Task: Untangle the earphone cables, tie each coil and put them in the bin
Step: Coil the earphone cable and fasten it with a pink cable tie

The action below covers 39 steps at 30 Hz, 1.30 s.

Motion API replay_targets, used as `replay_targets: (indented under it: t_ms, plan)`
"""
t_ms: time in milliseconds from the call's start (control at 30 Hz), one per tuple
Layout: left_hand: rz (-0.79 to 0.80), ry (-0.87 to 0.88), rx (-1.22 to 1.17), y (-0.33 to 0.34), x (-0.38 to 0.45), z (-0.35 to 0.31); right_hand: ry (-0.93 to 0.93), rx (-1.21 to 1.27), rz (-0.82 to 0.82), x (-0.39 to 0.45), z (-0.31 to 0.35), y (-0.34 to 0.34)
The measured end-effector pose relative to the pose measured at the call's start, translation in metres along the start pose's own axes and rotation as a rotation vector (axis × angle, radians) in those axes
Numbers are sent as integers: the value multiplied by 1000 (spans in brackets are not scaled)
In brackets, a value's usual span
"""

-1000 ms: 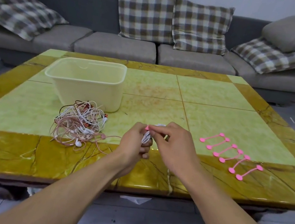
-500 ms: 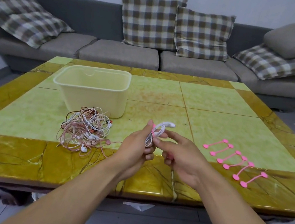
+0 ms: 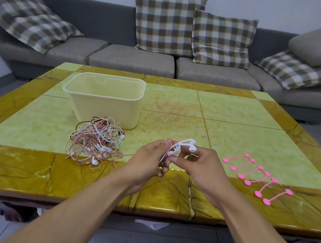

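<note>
Tangle (image 3: 96, 143) before bin (image 3: 105, 97) (touching)

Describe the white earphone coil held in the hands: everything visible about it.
The white earphone coil is a thin, glossy, plastic-looking cable gathered into a small bundle above the table's near edge. A pink tie wraps its middle. Two white earbuds stick out up and to the right. The left hand grips the bundle from the left; the right hand pinches at it from the right, a fingertip near the tie. The lower part is hidden behind the fingers.

Both hands (image 3: 172, 164) around white earphone coil (image 3: 180, 148) above table (image 3: 165, 196)
</note>
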State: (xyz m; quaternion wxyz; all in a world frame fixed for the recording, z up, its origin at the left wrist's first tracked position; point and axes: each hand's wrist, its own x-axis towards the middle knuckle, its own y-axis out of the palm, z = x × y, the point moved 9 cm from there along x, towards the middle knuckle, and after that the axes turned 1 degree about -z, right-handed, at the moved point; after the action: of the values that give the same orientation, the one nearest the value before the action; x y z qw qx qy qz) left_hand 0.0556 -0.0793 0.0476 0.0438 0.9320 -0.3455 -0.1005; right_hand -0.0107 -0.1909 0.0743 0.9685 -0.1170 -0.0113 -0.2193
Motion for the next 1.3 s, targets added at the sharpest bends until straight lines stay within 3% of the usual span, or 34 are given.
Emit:
replay_targets:
  t_ms: [333, 600, 800, 1067, 1200, 1300]
  plan:
    - [-88, 45, 46, -7, 2, -1, -133, -60, -95, 4, 7, -4]
    - [145, -176, -7, 0, -5, 17, -244, -198, 128, 3, 11, 2]
    - [191, -115, 2, 1, -6, 13, -179, -128, 179, 2, 10, -4]
    - [290, 136, 553, 4, -7, 10, 27, -61, 96, 4, -8, -16]
    - [230, 164, 599, -1, -1, 10, 83, 50, 61, 2, -4, -18]
    - [46, 162, 601, -15, 5, 10, 77, 40, 50, -1, 0, -10]
